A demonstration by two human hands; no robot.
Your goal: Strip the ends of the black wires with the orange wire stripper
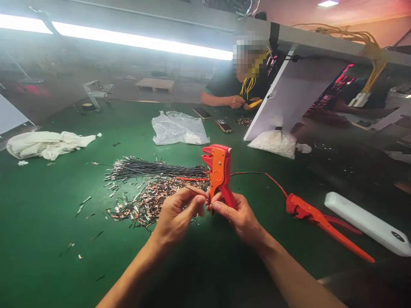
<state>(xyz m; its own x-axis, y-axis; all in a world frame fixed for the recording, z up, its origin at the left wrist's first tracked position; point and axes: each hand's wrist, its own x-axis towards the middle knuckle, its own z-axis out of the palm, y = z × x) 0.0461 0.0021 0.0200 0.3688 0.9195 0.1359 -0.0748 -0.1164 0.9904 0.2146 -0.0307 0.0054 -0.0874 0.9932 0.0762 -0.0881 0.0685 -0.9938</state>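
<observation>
My right hand (245, 216) is closed round the handles of a red and orange wire stripper (220, 169), its jaws pointing up and to the left. Thumb and fingertip of that hand also meet at the wire's end. My left hand (180, 211) pinches a thin black wire (192, 189) just left of the tool, and the two hands' fingertips nearly touch. Behind them lies a bundle of black wires (157, 168) with bare or tipped ends. A heap of short wire scraps (144, 205) is next to my left hand, partly hidden by it.
On the green table (48, 214) a second red wire stripper (321, 218) and a white power bank-like object (366, 222) lie at right. Further back are a clear plastic bag (180, 128), two phones (224, 125), a white cloth (49, 143) and a co-worker (221, 90) holding yellow cable.
</observation>
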